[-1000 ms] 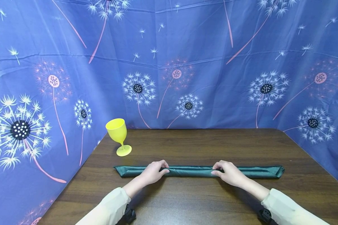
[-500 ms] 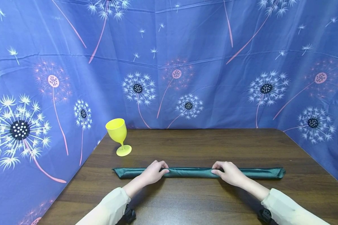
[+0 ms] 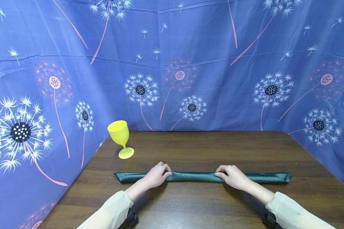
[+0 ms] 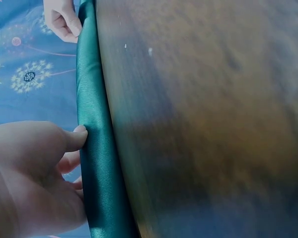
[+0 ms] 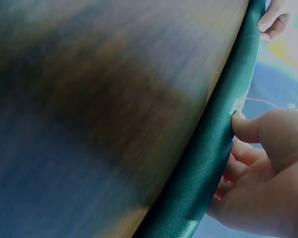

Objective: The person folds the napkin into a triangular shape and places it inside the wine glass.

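A dark green satiny cloth (image 3: 192, 176), rolled into a long narrow tube, lies crosswise on the table in the head view. My left hand (image 3: 156, 175) grips it left of the middle, and my right hand (image 3: 233, 176) grips it right of the middle. In the left wrist view, the left thumb (image 4: 78, 138) presses the near side of the roll, with the other fingers partly hidden behind it. The right wrist view has the right thumb (image 5: 244, 126) against the cloth and curled fingers beneath.
A yellow goblet (image 3: 119, 135) stands upright at the back left of the brown wooden table (image 3: 195, 203), beyond the roll's left end. Behind and to both sides hangs a blue curtain (image 3: 218, 79) printed with dandelions.
The cloth roll has turned and shifted slightly toward me. The loose upper fold seen along it earlier is now tucked in, so its top looks smoother. Both hands have stayed nearly in place.
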The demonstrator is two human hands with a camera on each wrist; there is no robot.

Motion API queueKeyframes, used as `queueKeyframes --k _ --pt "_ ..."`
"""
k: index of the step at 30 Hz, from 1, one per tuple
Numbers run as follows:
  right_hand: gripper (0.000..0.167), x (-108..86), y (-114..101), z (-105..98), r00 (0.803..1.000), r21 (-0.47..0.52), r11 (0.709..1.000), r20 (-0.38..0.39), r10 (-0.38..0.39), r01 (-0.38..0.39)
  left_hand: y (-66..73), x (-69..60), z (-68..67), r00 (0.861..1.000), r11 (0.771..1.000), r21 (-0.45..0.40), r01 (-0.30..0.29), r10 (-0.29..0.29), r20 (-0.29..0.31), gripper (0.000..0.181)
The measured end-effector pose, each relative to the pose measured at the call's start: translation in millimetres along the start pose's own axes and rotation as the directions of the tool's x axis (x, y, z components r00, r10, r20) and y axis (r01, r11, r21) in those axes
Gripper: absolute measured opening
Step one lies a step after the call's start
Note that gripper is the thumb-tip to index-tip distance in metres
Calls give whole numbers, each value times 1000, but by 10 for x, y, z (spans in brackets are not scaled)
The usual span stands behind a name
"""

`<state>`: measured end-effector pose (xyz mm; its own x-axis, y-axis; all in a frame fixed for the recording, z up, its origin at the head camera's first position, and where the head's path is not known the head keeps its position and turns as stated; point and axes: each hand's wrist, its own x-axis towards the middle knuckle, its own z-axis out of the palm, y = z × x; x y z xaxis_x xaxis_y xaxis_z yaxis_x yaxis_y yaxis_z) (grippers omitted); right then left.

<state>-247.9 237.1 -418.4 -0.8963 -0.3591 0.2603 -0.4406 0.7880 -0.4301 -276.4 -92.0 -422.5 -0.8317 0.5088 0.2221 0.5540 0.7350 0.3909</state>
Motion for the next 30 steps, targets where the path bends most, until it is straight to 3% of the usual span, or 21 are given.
queueKeyframes --k 10,16,20,26,30 --pt "9 4 7 14 1000 -9 1000 9 -5 5 -13 -1 0 998 998 -1 -58 58 -20 9" --pt "9 2 5 11 999 -10 999 3 -48 48 -16 -4 -6 999 999 8 -33 33 -18 10" --pt "10 4 1 9 999 -3 999 14 -38 38 -14 -2 -5 1000 1000 7 -5 5 -8 11" --pt "10 -7 -10 10 1000 -49 999 7 9 -8 -17 6 -1 999 999 24 -37 37 -15 10" --pt "12 -12 -8 4 1000 -29 1000 13 3 -3 -11 2 -2 999 999 30 -44 44 -14 10"
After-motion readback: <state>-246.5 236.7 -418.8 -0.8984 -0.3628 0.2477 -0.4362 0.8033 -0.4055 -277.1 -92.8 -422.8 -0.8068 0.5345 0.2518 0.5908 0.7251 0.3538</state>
